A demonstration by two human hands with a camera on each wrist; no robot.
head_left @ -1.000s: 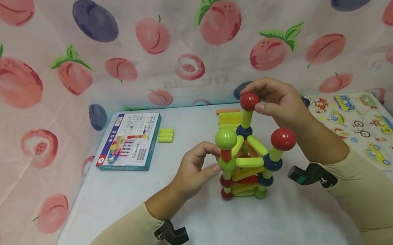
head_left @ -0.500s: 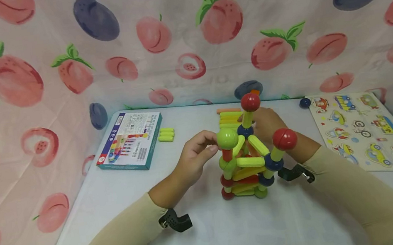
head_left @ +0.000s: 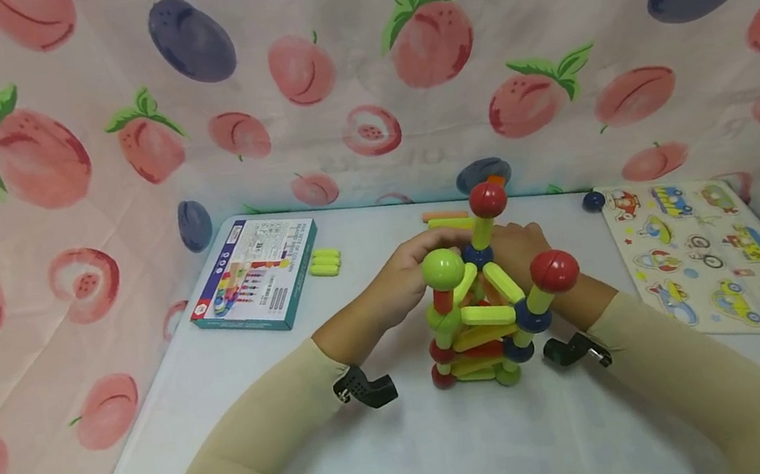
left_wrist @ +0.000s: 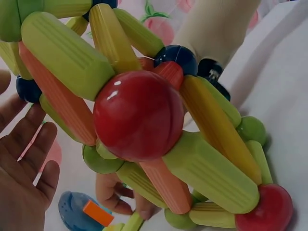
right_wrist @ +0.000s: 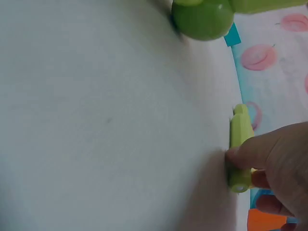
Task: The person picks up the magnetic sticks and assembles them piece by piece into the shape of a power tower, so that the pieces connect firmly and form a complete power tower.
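A tower of magnetic sticks and balls (head_left: 487, 316) stands on the table, with red balls and a green ball on its upper ends. Behind it, my right hand (head_left: 516, 246) is partly hidden; in the right wrist view that hand (right_wrist: 284, 166) pinches a green magnetic stick (right_wrist: 239, 139) at the table surface between thumb and fingers. My left hand (head_left: 400, 279) reaches beside and behind the tower's left side. The left wrist view shows this hand (left_wrist: 24, 168) with fingers spread, close to the tower; contact with it cannot be told.
Yellow and orange sticks (head_left: 447, 223) lie behind the tower. At the left, several green sticks (head_left: 325, 262) sit next to a toy box (head_left: 256, 275). A picture puzzle board (head_left: 721, 254) lies right, with a dark blue ball (head_left: 593, 201) at its corner.
My right hand has left the red ball on top and gone down behind the tower to the sticks. My left hand has moved forward and right, behind the tower's left side.
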